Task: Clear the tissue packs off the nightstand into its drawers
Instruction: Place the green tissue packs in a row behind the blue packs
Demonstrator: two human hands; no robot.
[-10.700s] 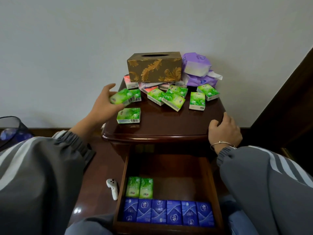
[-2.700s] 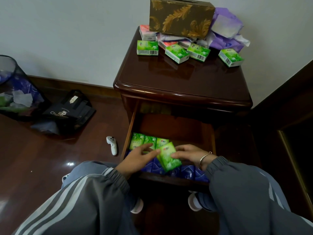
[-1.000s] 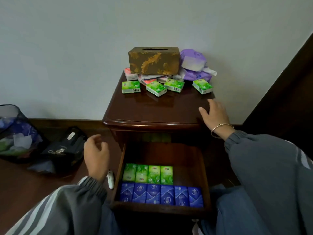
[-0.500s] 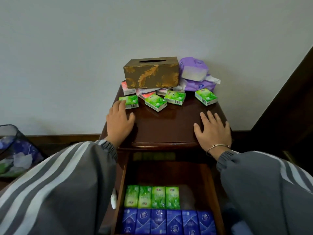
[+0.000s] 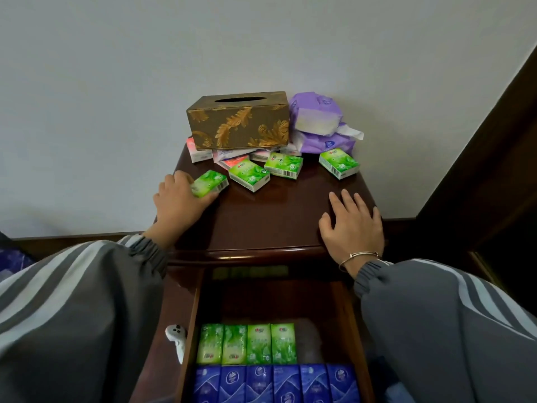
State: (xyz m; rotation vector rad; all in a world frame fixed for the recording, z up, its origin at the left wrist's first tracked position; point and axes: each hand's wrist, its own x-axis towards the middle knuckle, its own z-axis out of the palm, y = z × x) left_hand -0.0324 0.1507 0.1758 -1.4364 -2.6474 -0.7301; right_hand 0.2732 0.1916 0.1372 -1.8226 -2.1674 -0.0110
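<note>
A: Held where, and how?

B: At nine o'clock on the nightstand top: leftmost green tissue pack, clamped between the thumb and curled fingers of the left hand. Flat on the wood at four o'clock: right hand, fingers straight and slightly apart, holding nothing.

A: Destination?

B: Into the open drawer at six o'clock, below the top. Inside, a row of green packs, four across, behind six blue packs. Free gap at the row's three o'clock end.

A: Good execution?

B: Lift clear before swinging toward six o'clock, to avoid nudging the neighbouring green pack at three o'clock of the held one. Set upright, label matching the row, snug against the last green pack. Yet to clear: three green packs, pink packs beneath the gold tissue box at twelve o'clock, purple packs at one o'clock.
</note>
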